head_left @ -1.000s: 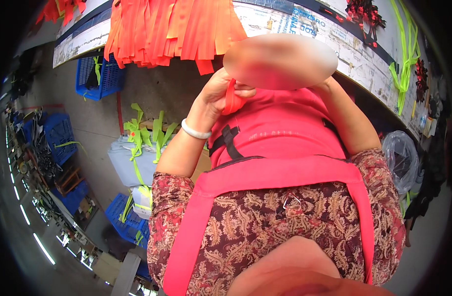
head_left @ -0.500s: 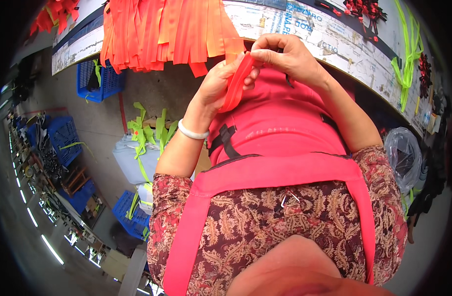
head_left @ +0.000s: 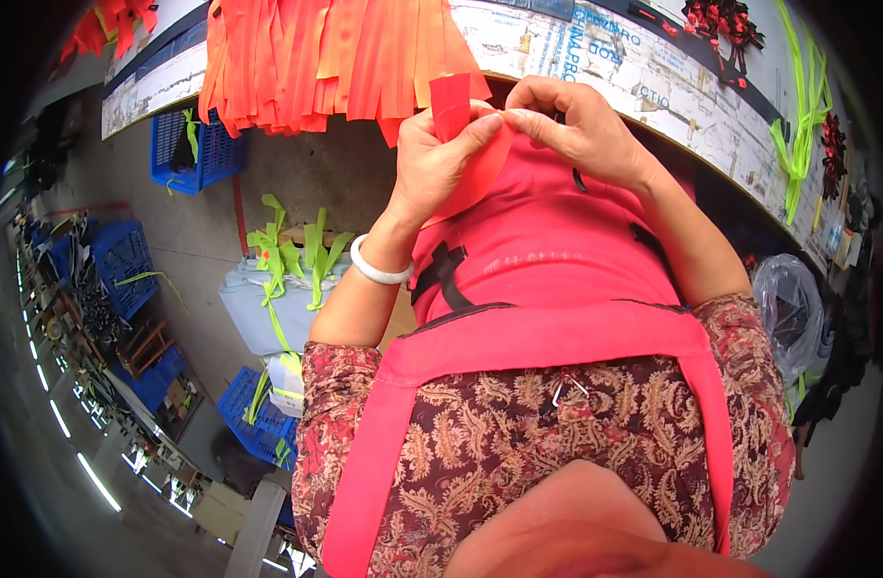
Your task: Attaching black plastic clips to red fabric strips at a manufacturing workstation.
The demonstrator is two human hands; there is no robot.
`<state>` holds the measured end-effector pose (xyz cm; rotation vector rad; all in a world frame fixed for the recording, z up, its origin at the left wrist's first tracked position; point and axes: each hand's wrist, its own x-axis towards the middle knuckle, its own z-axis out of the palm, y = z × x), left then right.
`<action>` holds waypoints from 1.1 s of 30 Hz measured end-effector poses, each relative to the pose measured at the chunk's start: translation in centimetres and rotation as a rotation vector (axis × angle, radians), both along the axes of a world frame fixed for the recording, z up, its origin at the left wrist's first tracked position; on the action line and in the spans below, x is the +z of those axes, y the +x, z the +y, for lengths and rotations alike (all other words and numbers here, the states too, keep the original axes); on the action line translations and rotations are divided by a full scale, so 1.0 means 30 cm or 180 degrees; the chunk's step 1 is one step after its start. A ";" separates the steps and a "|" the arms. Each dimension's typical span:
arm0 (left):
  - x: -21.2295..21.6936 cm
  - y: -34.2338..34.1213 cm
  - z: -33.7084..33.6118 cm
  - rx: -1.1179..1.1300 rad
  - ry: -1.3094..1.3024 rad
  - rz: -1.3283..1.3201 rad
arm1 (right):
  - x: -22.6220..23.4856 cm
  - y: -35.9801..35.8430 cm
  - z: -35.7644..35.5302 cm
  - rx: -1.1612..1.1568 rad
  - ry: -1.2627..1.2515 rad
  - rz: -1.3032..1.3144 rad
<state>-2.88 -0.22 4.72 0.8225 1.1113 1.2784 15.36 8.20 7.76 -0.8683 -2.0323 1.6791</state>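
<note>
Both hands are raised in front of my chest at the table's edge. My left hand (head_left: 434,166), with a white bangle (head_left: 379,271) on its wrist, pinches a short red fabric strip (head_left: 451,102) that stands upright between thumb and fingers. My right hand (head_left: 578,131) meets it from the right, fingertips pinched on the strip's top edge. A folded orange-red piece (head_left: 480,178) hangs below the left palm. Over the table edge just behind the hands hangs a pile of orange fabric strips (head_left: 326,53).
The table top (head_left: 653,72) is covered with printed paper. Neon green strips (head_left: 800,125) lie on it at the right. Blue crates (head_left: 183,144) and a grey sack with green strips (head_left: 268,294) stand on the floor at the left. A clear plastic bag (head_left: 790,308) hangs at the right.
Both hands have risen from my chest toward the table edge. The red strip, bent in the left hand before, now stands upright, pinched by both hands.
</note>
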 end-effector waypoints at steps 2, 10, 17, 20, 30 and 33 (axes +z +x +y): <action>-0.017 -0.008 0.004 -0.0115 -0.0001 0.0017 | 0.000 0.002 -0.006 0.0150 0.0008 -0.0048; -0.089 0.062 0.039 -0.0079 0.1018 0.1371 | -0.073 0.040 -0.025 -0.0125 -0.1012 -0.0042; -0.093 0.075 0.018 0.0010 0.0371 0.0577 | -0.142 0.054 -0.055 -0.0804 -0.1968 0.0541; -0.093 0.069 -0.012 -0.0381 -0.0041 0.0153 | -0.128 0.050 -0.057 -0.1018 -0.1927 0.0607; -0.142 0.074 -0.013 0.0034 0.0078 -0.0099 | -0.101 0.032 -0.100 -0.0962 -0.0894 0.0136; -0.133 0.076 -0.015 0.0211 -0.0056 -0.0232 | -0.146 0.024 -0.132 -0.1106 0.0478 0.0177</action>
